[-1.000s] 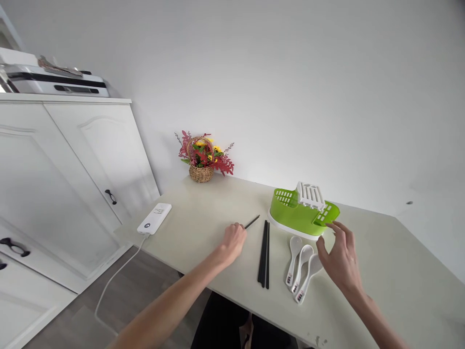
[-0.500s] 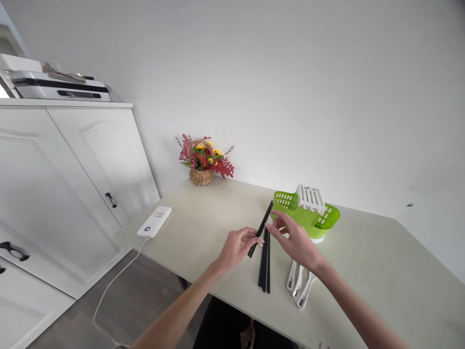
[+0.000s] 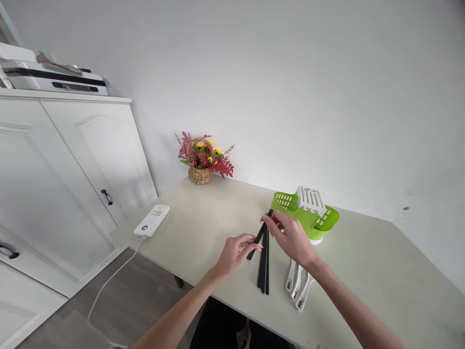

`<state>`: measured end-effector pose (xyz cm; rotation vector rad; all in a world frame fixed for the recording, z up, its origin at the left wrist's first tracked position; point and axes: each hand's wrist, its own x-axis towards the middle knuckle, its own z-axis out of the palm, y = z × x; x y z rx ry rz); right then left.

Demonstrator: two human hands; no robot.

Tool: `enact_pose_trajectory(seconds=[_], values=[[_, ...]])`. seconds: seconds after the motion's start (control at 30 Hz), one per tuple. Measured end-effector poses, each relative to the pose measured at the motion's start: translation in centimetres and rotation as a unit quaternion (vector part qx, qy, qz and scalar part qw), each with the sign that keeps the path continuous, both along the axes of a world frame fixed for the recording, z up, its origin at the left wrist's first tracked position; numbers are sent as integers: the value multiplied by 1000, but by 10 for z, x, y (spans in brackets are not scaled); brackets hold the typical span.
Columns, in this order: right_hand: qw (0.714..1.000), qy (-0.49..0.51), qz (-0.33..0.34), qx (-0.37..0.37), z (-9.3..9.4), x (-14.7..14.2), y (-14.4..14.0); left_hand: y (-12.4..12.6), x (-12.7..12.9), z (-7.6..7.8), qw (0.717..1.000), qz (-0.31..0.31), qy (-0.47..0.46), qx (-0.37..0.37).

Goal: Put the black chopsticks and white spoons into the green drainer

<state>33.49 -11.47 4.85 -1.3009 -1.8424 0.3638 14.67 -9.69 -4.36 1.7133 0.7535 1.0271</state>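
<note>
Left hand [image 3: 235, 251] is closed in a pinch on the lower end of a single black chopstick [image 3: 258, 236], thumb and fingertips meeting at about the stick's bottom third. Right hand [image 3: 290, 237] pinches the upper end of the same chopstick, fingers curled round it near its tip. The chopstick is off the table [image 3: 381, 271], tilted, its upper end pointing toward 1 o'clock and its lower end toward 7 o'clock, spanning the gap between the two hands. Below it, at 6 o'clock from the right hand's fingertips, a bundle of black chopsticks [image 3: 264, 271] lies flat on the table, running roughly 12 to 6 o'clock. At 4 o'clock from that bundle, just beside it, three white spoons [image 3: 300, 291] lie side by side, handles toward the near edge; their bowls are hidden under the right wrist. At 1 o'clock from the right hand stands a green cutlery drainer [image 3: 319, 223] with a white slotted insert [image 3: 310, 198] on top; the hand is near its left end, contact cannot be told. Farther off at 10 o'clock, a flower basket [image 3: 202, 162] against the wall; at 9 o'clock, a white power bank [image 3: 151, 220] near the table's left edge, its cable hanging down.
</note>
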Motion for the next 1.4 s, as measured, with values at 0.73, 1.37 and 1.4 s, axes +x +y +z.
enact_pose_trajectory(seconds=[0.73, 1.37, 1.4], values=[[996, -77, -24, -34, 40, 7, -5, 15, -20, -40, 997, -27, 48, -58], [952, -20, -288, 97, 129, 80, 33, 21, -20, -50, 993, 48, 107, 18], [948, -34, -299, 104, 132, 85, 39, 21, -20, -51, 993, 47, 111, 23]])
